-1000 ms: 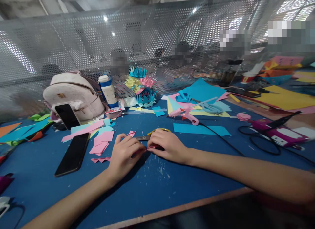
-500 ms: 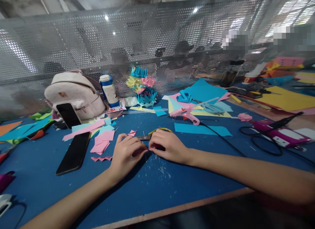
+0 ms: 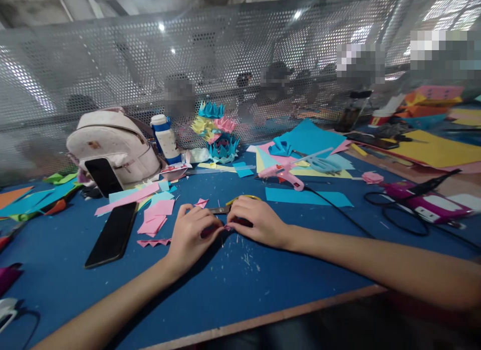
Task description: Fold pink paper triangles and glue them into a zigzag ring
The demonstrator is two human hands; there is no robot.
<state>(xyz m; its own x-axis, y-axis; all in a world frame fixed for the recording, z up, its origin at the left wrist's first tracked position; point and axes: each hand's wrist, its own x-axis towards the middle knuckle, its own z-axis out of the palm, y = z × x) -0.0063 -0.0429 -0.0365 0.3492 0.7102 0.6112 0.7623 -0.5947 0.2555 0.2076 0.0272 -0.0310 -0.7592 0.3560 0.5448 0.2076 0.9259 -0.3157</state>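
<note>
My left hand (image 3: 190, 235) and my right hand (image 3: 256, 221) meet at the middle of the blue table (image 3: 233, 285). Both are closed in a pinch on a small pink paper piece (image 3: 224, 228) pressed down between their fingertips. Most of the paper is hidden under the fingers. Yellow-handled scissors (image 3: 233, 204) lie just behind my hands, partly covered by the right one. Pink paper scraps (image 3: 156, 219) lie to the left of my left hand.
A black phone (image 3: 112, 233) lies left of my hands. A white backpack (image 3: 112, 147), a bottle (image 3: 164, 138) and a paper flower stack (image 3: 217, 132) stand at the back by the mesh screen. A pink glue gun (image 3: 283, 174) and blue paper (image 3: 306, 196) lie to the right.
My fingertips have shifted slightly on the pink paper, pressing closer together. Nothing else on the table has moved.
</note>
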